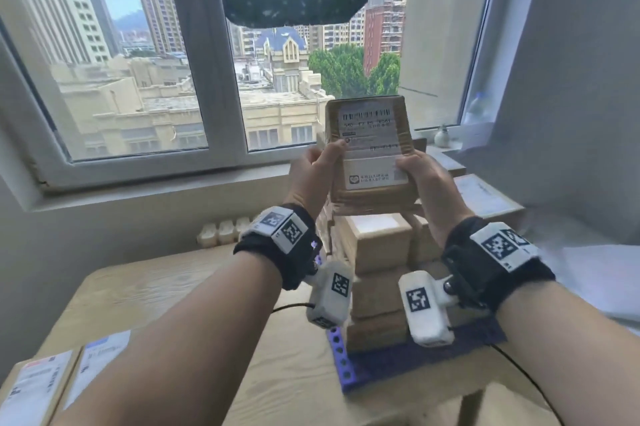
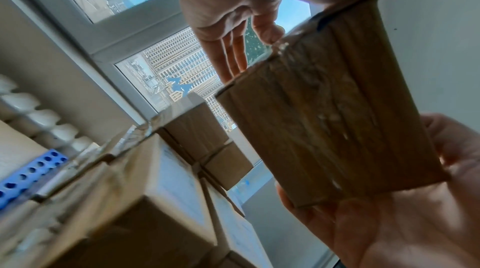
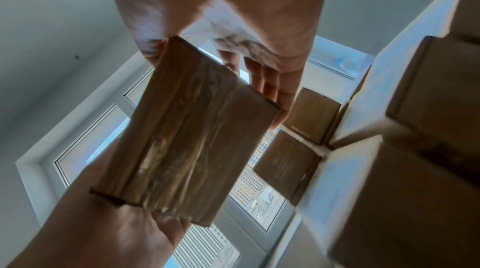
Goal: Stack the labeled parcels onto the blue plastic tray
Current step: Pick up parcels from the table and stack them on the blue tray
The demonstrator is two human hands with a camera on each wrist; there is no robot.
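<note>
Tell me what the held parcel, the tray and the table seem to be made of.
Parcel: brown cardboard, seemingly under glossy clear tape, which shines in streaks on its underside; white paper label with barcode.
Tray: blue plastic, matte, with a row of moulded round holes along its rim.
Table: pale wood or wood-look laminate; grain lines show, but which one I cannot tell.

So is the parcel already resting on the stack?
No, both the left hand and right hand hold the parcel in the air above the stack.
</note>
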